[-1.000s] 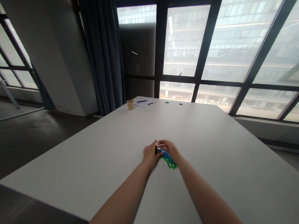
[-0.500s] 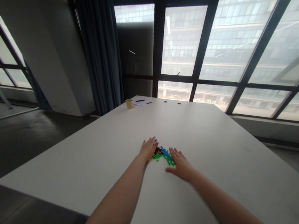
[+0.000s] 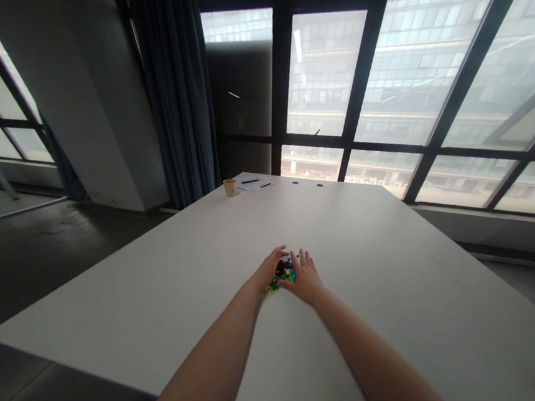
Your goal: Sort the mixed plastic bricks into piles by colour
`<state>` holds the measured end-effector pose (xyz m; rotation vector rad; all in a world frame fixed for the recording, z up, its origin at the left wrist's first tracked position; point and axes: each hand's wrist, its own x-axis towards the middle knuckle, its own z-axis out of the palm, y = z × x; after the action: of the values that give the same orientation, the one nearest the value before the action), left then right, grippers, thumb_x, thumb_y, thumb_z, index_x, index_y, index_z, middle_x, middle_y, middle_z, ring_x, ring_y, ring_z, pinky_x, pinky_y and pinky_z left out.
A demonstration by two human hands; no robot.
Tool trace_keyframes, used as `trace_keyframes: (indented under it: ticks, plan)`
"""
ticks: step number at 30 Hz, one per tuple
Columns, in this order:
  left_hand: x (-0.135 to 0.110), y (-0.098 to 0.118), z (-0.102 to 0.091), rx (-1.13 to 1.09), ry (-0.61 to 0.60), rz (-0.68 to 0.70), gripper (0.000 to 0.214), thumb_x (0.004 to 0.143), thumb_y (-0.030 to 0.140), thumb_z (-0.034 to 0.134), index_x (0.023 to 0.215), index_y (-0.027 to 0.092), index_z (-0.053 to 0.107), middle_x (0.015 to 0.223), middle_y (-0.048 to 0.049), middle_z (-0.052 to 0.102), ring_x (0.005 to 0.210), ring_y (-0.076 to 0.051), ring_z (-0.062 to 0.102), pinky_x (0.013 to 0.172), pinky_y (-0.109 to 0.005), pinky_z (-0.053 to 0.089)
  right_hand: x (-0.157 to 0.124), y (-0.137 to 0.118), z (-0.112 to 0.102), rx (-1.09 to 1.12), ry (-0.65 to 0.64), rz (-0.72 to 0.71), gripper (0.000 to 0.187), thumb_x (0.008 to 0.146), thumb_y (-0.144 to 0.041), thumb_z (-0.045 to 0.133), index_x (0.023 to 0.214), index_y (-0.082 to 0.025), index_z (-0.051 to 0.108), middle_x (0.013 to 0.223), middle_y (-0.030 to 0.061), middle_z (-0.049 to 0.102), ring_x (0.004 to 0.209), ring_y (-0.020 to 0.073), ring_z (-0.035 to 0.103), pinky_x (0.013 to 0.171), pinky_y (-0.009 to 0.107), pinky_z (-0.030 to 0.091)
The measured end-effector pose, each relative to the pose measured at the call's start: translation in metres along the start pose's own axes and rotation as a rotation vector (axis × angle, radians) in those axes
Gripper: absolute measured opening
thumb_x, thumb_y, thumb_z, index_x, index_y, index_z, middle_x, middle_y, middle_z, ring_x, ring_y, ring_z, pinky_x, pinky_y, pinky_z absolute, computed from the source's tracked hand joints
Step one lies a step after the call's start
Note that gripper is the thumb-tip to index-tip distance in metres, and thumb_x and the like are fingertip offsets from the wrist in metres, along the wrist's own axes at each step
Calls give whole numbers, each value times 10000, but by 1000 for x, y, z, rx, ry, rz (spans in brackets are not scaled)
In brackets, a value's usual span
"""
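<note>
A small heap of tiny coloured pieces, green, blue, black and red, lies on the white table about mid-way along it. My left hand rests against the heap's left side with fingers stretched forward. My right hand lies flat against its right side, fingers spread and extended. The two hands hem the pieces in between them, almost touching at the fingertips. Neither hand grips anything that I can see. Part of the heap is hidden under my palms.
A tan paper cup stands at the table's far left corner beside white sheets with blue pens. Two small dark holes sit near the far edge. Large windows and a dark curtain lie beyond; the floor drops off left.
Half a second ago my hands lay apart with the pieces spread between them; they have since slid together, pushing the pieces into a tighter heap. A second ago both hands were closed over the heap.
</note>
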<state>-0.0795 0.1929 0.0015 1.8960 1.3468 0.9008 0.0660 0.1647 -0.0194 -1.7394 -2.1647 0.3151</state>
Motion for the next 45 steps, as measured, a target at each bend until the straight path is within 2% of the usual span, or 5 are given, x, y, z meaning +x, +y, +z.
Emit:
trace_keyframes:
  ticks: [3,9,17,27,45]
  plan:
    - [-3,0,-26,11,-73,20,570,868,476,197,1338,169,293,1361,-97,394,1262,-147,344,1030,-319,282,6,0,-2,16,-15,31,997,654,-712,454,1397,-108,175,1442,208,126,1327,330,50,1046,463,73]
    - [-24,-4,-41,564,-467,-176,1289,303,581,731,1385,151,177,1451,-176,47,1319,-366,-14,1045,-522,90,6,3,-7,102,-35,-111,712,833,-552,304,1377,-96,245,1405,138,294,1316,222,201,1075,400,65]
    - [-22,-10,-5,645,-242,32,976,630,641,511,1391,151,145,1456,-134,136,1345,-282,36,1054,-516,1,0,5,-6,141,-27,-179,694,823,-544,351,1371,-126,269,1418,111,275,1315,217,206,1071,385,128]
    - [-16,0,4,372,-176,266,592,728,399,547,1268,199,412,1281,-98,478,1185,-233,414,1018,-389,283,6,-3,3,192,112,-120,415,902,-304,255,1245,-153,435,1238,111,500,1156,189,420,987,340,293]
    - [-8,-6,19,278,74,210,275,770,160,391,999,171,543,987,-70,582,949,-181,516,884,-336,403,31,-12,24,885,313,218,484,851,-370,171,1183,-189,473,1153,107,546,1079,191,501,908,359,409]
